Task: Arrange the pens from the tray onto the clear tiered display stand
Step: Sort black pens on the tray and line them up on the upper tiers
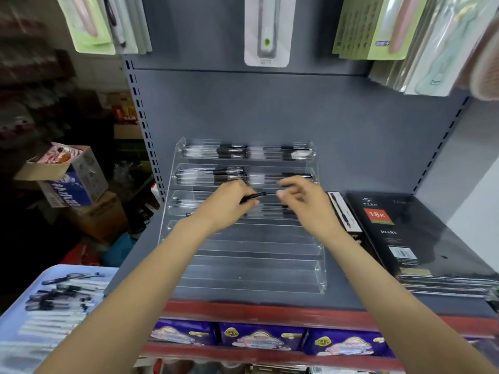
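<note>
left hand [229,202]: pinches black pen [252,197] over third tier of clear tiered display stand [243,255] | right hand [302,197]: fingers loosely curled, holding nothing, just right of pen tip | tray [16,306]: pens, lower left

black diary [388,228] on grey shelf [151,255]

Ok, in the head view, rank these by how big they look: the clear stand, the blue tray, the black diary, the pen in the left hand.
1. Clear stand
2. Blue tray, cut off at the frame edge and nearer the camera, so unsure
3. Black diary
4. Pen
</note>
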Demonstrator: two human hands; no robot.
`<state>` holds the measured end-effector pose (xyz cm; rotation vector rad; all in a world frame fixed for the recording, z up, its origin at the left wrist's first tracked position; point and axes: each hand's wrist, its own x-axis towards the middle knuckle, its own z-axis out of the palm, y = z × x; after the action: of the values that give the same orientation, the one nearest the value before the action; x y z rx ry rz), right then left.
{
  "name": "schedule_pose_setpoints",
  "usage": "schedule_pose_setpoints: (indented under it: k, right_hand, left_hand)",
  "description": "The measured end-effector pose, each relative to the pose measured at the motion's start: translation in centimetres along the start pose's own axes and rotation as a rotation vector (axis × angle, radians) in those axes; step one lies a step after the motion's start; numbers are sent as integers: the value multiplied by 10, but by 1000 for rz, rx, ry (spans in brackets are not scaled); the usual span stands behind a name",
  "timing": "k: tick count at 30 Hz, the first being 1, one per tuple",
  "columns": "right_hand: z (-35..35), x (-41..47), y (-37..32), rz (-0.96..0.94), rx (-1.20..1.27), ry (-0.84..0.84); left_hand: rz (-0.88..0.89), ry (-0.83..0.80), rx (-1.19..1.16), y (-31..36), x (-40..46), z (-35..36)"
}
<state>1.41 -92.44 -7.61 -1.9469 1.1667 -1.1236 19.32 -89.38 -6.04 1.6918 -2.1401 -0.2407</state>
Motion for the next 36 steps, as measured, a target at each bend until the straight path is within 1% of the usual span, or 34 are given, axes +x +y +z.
schedule_pose_setpoints:
  k: [2,6,8,11,14,16,19,22,23,26,29,31,36]
  right_hand:
    - [17,0,-11,-20,48,-66]
    - [39,-2,-28,-6,258,-95]
    - [43,-3,-31,16,314,-59]
    - [44,-2,-27,78,292,27]
    - [47,-2,-22,135,239,43]
    - [53,-2,-21,153,183,32]
    - [65,2,-26,144,29,14]
    - [72,4,-32,129,-50,15]
    - [73,5,-33,137,-12,19]
    - [66,6,-34,198,216,52]
    - [64,9,-29,232,254,113]
    - [69,11,-29,229,195,104]
    - [85,18,-35,172,-67,-12]
  left_hand:
    - [37,-5,3,-2,-5,-6]
    - [52,13,-41,-19,-17,-18]
    - [-3,64,-81,-34,-26,-26]
    - [-91,201,-87,-64,-43,-33]
    - [-214,364,-110,-91,-60,-33]
    - [-305,409,-147,-102,-66,-31]
    - [-388,355,-209,-110,-68,-30]
    - [-393,276,-290,-111,-71,-31]
    - [-391,271,-318,-111,-72,-31]
    - [-401,288,-387,-112,-75,-33]
    - [-403,293,-412,-113,-75,-35]
    - [-407,302,-419,-112,-75,-35]
    - [-419,295,-434,-111,-74,-36]
